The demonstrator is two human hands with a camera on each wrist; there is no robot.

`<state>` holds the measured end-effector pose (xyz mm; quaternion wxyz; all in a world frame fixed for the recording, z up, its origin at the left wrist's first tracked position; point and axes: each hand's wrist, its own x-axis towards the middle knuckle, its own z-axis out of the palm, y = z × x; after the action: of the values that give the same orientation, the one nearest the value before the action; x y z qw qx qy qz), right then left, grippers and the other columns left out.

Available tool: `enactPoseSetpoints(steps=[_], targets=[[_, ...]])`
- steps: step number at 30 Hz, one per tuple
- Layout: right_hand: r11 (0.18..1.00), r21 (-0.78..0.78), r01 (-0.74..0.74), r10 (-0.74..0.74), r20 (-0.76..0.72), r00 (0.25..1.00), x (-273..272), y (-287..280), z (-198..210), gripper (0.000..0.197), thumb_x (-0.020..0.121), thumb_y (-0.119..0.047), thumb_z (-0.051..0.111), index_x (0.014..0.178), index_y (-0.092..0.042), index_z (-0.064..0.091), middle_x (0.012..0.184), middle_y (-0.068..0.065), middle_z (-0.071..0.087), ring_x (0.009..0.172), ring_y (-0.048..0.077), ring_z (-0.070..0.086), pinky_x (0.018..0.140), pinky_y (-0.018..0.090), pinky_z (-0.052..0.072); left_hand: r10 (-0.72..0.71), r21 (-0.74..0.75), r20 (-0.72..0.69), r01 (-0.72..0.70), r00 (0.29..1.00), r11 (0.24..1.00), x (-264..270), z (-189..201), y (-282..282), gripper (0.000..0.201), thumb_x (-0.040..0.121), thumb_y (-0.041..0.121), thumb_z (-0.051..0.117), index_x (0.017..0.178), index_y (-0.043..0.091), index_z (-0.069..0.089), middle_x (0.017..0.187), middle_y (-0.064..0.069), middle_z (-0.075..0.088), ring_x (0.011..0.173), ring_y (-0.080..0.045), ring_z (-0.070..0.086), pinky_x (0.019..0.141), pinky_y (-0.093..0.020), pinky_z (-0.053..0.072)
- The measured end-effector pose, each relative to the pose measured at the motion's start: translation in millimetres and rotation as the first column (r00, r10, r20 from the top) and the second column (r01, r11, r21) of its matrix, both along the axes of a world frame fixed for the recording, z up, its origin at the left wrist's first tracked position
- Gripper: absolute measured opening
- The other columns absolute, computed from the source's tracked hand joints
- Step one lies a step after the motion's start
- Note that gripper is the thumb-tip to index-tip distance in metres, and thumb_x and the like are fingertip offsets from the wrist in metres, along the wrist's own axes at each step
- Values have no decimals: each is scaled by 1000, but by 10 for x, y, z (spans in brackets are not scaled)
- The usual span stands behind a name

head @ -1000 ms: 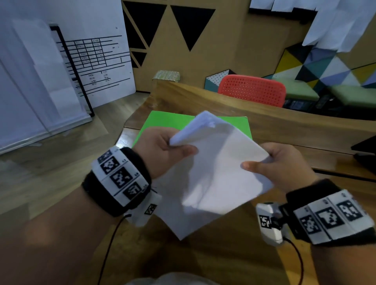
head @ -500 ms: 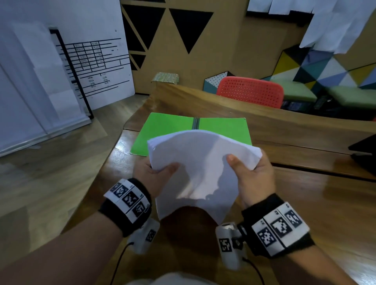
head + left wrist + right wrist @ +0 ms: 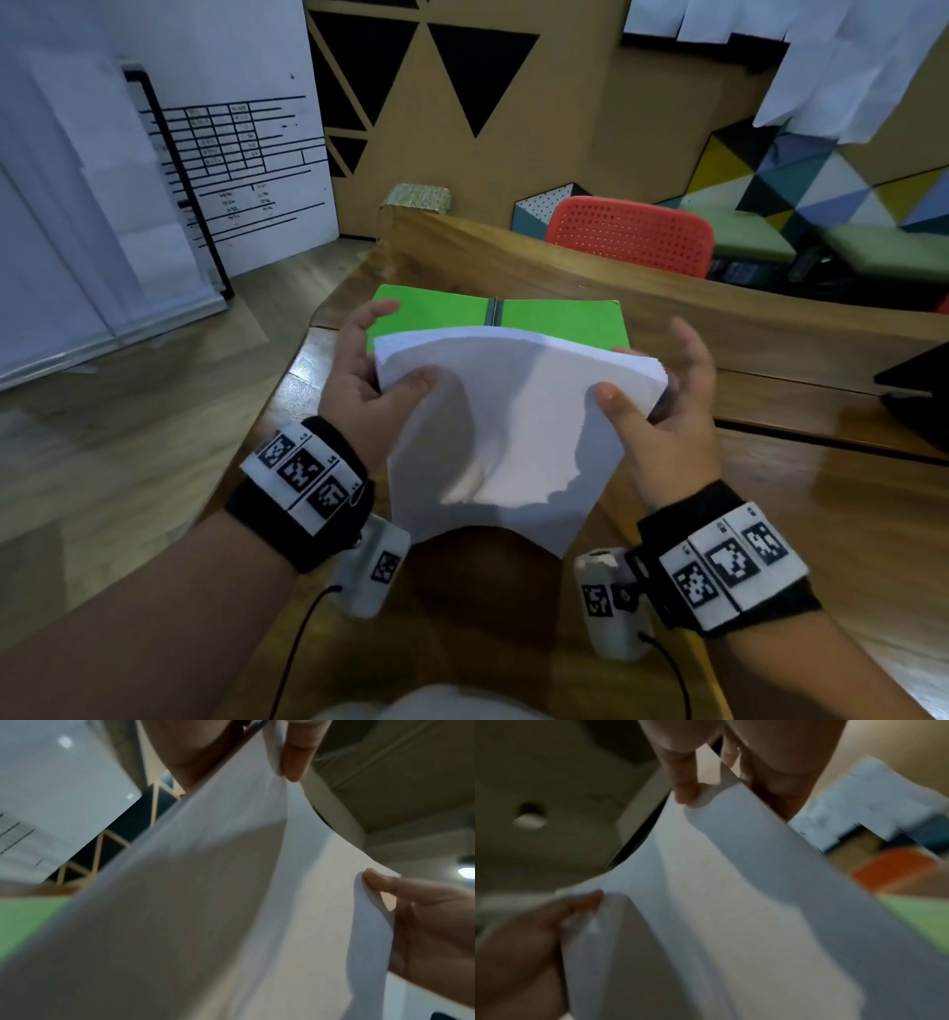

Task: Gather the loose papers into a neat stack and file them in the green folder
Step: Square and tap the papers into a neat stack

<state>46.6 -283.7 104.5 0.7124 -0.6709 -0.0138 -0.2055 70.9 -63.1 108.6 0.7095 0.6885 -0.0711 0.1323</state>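
A stack of white papers (image 3: 513, 426) hangs bowed between both my hands above the wooden table (image 3: 821, 503). My left hand (image 3: 380, 360) pinches its top left corner, thumb on the near face. At the top right corner my right hand (image 3: 647, 380) pinches the stack with its thumb, the fingers spread behind the edge. The green folder (image 3: 560, 321) lies open flat on the table just beyond the stack's top edge. In the left wrist view the papers (image 3: 205, 902) fill the frame, with the folder (image 3: 25, 923) at the left. The right wrist view shows the papers (image 3: 731, 902) and the folder (image 3: 923, 914), blurred.
A raised wooden ledge (image 3: 667, 293) runs behind the folder, with a red perforated chair (image 3: 631, 231) past it. A dark object (image 3: 919, 390) sits at the table's right edge. A whiteboard (image 3: 231, 154) stands to the left over the wood floor.
Both hands turned the stack from a diagonal tilt to square, shifted their grip to its top corners, and carried it forward toward the open folder.
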Motion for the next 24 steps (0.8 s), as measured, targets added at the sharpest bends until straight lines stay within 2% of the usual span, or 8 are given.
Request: enactPoseSetpoints(steps=[2,5,7,11,15,18,22,24], targets=[[991,124,-53,65,-94,993,8,74,-8,40,81,7,61,101,-27,56,73,-8,73,66,7,67,63,26,57,12,29,-75,-10,997,1000,5,-11,-74,31,83,5,64,99,30,55,60,15,68,51,7,59,57,-19,52],[993,119,-26,40,-118,992,12,160,48,26,81,4,63,80,-22,63,64,-10,73,58,4,67,60,24,56,45,-19,-98,-47,994,999,-1,-12,-156,18,85,10,60,77,25,63,60,17,70,57,5,61,61,-20,52],[994,111,13,-2,-99,995,22,139,50,27,81,3,64,78,-24,63,64,-13,73,60,3,66,65,27,56,59,-36,-89,-62,994,997,-2,-15,-171,16,85,11,60,78,24,63,65,12,70,63,-2,63,61,-18,53],[992,99,84,-68,-153,986,-7,107,-19,25,82,1,65,79,-24,65,68,-11,73,70,11,67,79,39,54,24,-9,-126,-26,992,1000,21,-94,-178,19,83,7,62,77,25,63,59,20,70,57,5,61,61,-17,53],[974,212,81,-48,-154,987,-24,71,19,12,76,-20,74,73,-21,62,64,-4,69,62,11,63,66,30,51,71,-12,-98,-72,993,997,18,-38,-194,12,67,25,74,74,27,65,60,17,69,61,-1,62,62,-20,53],[957,277,87,-48,-143,989,9,12,92,31,59,-42,81,61,-20,59,60,-1,58,58,16,53,57,24,41,52,-179,-67,-63,996,982,23,143,-230,7,67,25,61,67,27,68,65,14,72,61,-2,63,58,-16,50],[947,312,69,-36,-110,993,103,-35,112,22,81,-23,65,62,-21,55,53,-5,56,54,15,50,56,26,38,59,-255,-115,-87,992,963,93,234,-292,22,69,12,51,57,20,68,62,7,73,60,-8,62,59,-20,49],[961,273,-47,73,-86,994,114,-77,121,35,58,-44,80,73,-23,56,56,-5,64,52,11,57,51,24,46,38,-225,-61,-50,997,973,121,197,-244,11,69,23,60,63,25,69,70,8,75,69,-9,64,66,-25,50]])
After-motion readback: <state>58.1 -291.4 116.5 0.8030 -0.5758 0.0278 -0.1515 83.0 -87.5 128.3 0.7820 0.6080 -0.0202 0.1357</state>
